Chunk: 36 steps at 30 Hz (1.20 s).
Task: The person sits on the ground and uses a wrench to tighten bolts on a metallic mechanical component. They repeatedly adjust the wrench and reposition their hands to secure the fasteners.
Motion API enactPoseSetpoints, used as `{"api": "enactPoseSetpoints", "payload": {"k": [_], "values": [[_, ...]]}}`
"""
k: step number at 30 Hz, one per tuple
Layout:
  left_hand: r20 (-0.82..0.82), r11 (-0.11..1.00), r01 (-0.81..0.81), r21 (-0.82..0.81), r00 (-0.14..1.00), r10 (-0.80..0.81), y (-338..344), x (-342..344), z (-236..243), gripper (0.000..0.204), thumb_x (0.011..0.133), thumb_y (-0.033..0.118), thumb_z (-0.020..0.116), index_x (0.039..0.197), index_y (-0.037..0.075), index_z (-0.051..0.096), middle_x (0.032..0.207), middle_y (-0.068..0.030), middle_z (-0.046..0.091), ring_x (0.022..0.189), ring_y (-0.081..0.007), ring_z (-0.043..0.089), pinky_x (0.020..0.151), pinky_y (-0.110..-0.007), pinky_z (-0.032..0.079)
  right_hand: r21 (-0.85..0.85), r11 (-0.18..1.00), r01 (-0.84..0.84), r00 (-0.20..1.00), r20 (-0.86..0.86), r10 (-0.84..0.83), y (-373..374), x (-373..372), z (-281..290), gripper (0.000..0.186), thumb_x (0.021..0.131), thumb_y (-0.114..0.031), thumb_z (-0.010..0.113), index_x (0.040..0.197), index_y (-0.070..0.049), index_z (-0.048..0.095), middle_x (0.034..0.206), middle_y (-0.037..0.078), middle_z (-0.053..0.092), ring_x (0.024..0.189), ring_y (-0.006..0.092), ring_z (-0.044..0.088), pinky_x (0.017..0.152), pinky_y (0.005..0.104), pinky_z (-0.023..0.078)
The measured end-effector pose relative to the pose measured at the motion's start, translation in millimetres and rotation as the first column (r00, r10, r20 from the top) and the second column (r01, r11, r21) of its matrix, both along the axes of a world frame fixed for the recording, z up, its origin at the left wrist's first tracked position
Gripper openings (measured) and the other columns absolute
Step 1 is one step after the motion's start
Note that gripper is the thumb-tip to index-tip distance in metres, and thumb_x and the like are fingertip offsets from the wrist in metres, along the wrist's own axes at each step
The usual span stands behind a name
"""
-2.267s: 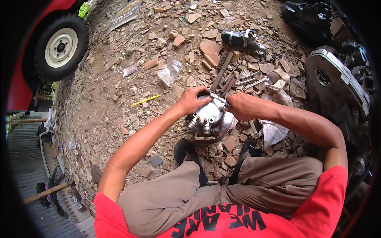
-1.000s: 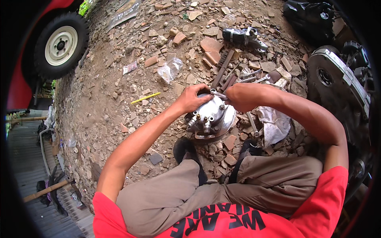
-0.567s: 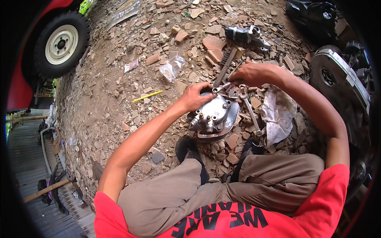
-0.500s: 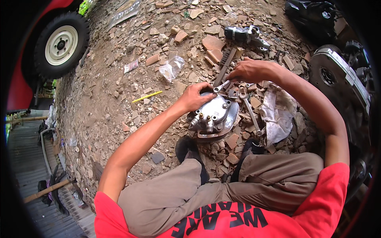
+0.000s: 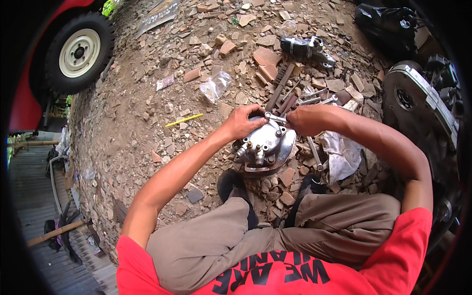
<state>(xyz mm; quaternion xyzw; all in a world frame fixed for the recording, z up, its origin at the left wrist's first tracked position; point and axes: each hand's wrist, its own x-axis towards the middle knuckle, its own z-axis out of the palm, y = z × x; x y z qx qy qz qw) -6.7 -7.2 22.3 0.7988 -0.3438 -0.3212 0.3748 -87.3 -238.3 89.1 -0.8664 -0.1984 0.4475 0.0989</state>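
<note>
A round silver metal engine-part cover with brass and steel fittings lies on the rubble between my feet. My left hand is closed over its far left edge, the fingertips partly hidden. My right hand grips a short ring spanner, whose ring end sits at the cover's far edge beside my left fingers. Whether the ring is around a bolt I cannot tell. Near my right wrist a longer spanner lies on the ground, partly covered by the hand.
Beyond the cover lie a wire brush, several more spanners and a black-and-silver motor. A dirty white rag is on the right, before a large engine. Broken tiles litter the ground; a wheel stands far left.
My right hand has swung the spanner's handle toward me, the ring end staying near the same spot. Tools behind the hand have come into view. My left hand keeps its place.
</note>
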Motion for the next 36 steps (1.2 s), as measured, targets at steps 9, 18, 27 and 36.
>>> {"api": "enactPoseSetpoints", "payload": {"k": [9,18,27,36], "values": [[0.041,1.000,0.027,-0.013,0.999,-0.027,-4.1,-1.1,-1.6,0.032,0.092,0.028,0.074,0.114,0.005,0.069,0.104,-0.0092,0.072,0.098,-0.0176,0.066,0.090,-0.035,0.052,0.233,0.952,0.197,0.959,0.154,-0.236,-15.4,-21.3,13.8,0.028,0.100,-0.022,0.054,0.102,0.005,0.062,0.084,0.024,0.068,0.084,0.0431,0.068,0.078,0.0516,0.051],[-0.004,0.998,0.021,-0.051,1.000,-0.021,-9.6,-2.9,-1.0,0.035,0.090,0.029,0.074,0.112,0.003,0.069,0.104,-0.0139,0.073,0.100,-0.0218,0.068,0.090,-0.036,0.052,0.406,0.859,0.311,0.828,0.328,-0.455,6.3,-46.8,-23.6,0.035,0.099,-0.026,0.060,0.086,0.006,0.060,0.073,0.026,0.065,0.073,0.0452,0.067,0.065,0.0512,0.052],[0.032,0.999,0.030,-0.034,0.999,-0.029,-0.7,-2.0,0.1,0.033,0.092,0.025,0.074,0.115,0.003,0.068,0.108,-0.0108,0.072,0.102,-0.0180,0.065,0.093,-0.035,0.050,0.422,0.895,0.144,0.871,0.375,-0.317,40.0,-57.7,-8.2,0.033,0.090,-0.015,0.059,0.101,0.016,0.054,0.065,0.027,0.063,0.064,0.0452,0.067,0.060,0.0512,0.054],[0.016,0.999,0.024,-0.031,1.000,-0.024,-3.3,-1.7,-4.4,0.036,0.091,0.030,0.075,0.114,0.003,0.068,0.105,-0.0103,0.072,0.100,-0.0173,0.065,0.091,-0.035,0.050,0.518,0.695,0.499,0.742,0.160,-0.651,32.6,-47.8,-23.9,0.035,0.093,-0.021,0.063,0.110,0.009,0.055,0.087,0.031,0.067,0.087,0.0485,0.067,0.077,0.0520,0.053]]}}
